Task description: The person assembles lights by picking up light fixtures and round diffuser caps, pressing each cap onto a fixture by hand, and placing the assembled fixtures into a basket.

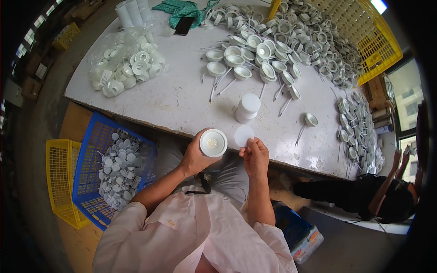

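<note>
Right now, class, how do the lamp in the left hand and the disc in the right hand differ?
The lamp is hollow with a raised rim; the disc is flat. The lamp shows yellowish dots; the disc is plain. The left hand wraps the lamp's side; the right hand pinches the disc's edge. Both are round and whitish.

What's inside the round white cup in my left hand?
Inside the white cup, a cluster of yellowish dots shows near the centre. Whatever lies beneath them is covered, and your left hand hides part of the cup's outside.
</note>
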The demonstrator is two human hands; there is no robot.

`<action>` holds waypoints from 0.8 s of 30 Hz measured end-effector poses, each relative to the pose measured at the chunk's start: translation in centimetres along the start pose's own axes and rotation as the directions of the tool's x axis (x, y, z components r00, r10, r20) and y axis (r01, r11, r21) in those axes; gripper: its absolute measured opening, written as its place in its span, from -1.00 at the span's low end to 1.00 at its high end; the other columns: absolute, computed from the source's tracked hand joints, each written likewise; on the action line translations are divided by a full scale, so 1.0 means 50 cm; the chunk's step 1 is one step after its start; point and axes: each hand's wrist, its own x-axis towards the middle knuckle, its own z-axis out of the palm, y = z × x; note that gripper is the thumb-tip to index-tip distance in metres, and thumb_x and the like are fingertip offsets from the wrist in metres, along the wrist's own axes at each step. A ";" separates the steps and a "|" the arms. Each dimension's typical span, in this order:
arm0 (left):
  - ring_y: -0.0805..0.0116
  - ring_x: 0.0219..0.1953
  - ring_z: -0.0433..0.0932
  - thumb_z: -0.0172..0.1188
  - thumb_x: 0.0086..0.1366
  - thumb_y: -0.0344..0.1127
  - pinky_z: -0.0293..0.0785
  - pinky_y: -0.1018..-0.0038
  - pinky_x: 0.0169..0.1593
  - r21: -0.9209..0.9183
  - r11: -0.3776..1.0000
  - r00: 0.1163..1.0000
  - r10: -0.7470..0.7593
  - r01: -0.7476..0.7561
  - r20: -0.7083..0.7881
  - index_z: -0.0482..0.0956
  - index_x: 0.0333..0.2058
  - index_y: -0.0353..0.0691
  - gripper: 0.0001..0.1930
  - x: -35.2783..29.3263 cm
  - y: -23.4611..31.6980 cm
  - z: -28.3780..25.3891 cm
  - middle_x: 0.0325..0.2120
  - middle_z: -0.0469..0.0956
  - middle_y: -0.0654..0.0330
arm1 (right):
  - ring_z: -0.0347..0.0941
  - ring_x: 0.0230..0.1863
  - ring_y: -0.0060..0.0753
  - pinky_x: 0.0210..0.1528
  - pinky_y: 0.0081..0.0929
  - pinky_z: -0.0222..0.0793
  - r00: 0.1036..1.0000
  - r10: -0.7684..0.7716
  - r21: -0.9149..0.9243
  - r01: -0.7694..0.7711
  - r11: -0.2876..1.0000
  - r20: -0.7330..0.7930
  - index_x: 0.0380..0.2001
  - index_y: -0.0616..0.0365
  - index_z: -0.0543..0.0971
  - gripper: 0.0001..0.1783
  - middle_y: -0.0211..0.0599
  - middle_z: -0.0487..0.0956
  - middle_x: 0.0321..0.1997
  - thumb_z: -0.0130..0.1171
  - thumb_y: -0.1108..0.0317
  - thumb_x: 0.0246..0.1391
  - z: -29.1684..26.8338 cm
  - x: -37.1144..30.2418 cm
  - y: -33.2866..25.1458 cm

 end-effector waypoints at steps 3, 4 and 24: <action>0.33 0.02 0.44 0.44 -0.09 -0.45 0.36 0.41 0.10 0.009 1.000 0.999 0.000 0.000 0.034 0.23 0.13 -0.31 -0.22 0.005 -0.016 -0.009 -0.04 0.46 0.10 | 0.41 -0.62 -0.60 -0.53 -0.67 0.40 1.000 0.013 -0.085 -0.011 0.996 0.029 -0.41 0.21 0.49 -0.91 -0.38 0.52 -0.52 0.13 0.42 0.13 -0.005 0.000 0.018; 0.36 0.04 0.42 0.44 -0.07 -0.44 0.35 0.43 0.11 0.007 1.000 0.998 -0.006 0.006 0.066 0.21 0.15 -0.31 -0.20 0.006 -0.020 -0.011 -0.02 0.44 0.11 | 0.41 -0.62 -0.60 -0.53 -0.67 0.40 0.999 0.018 -0.088 -0.015 0.996 0.037 -0.41 0.21 0.49 -0.91 -0.38 0.52 -0.52 0.13 0.42 0.13 -0.005 -0.002 0.026; 0.27 -0.06 0.47 0.16 0.15 -0.24 0.39 0.40 0.02 -0.098 0.991 0.989 -0.079 0.092 0.124 0.22 0.14 -0.35 -0.39 -0.023 -0.016 -0.021 -0.10 0.45 -0.03 | 0.35 -0.64 -0.74 -0.64 -0.81 0.32 0.990 -0.019 -0.399 0.074 0.914 0.139 -0.38 0.10 0.40 -0.73 -0.50 0.45 -0.54 0.34 0.44 -0.04 0.046 -0.031 0.088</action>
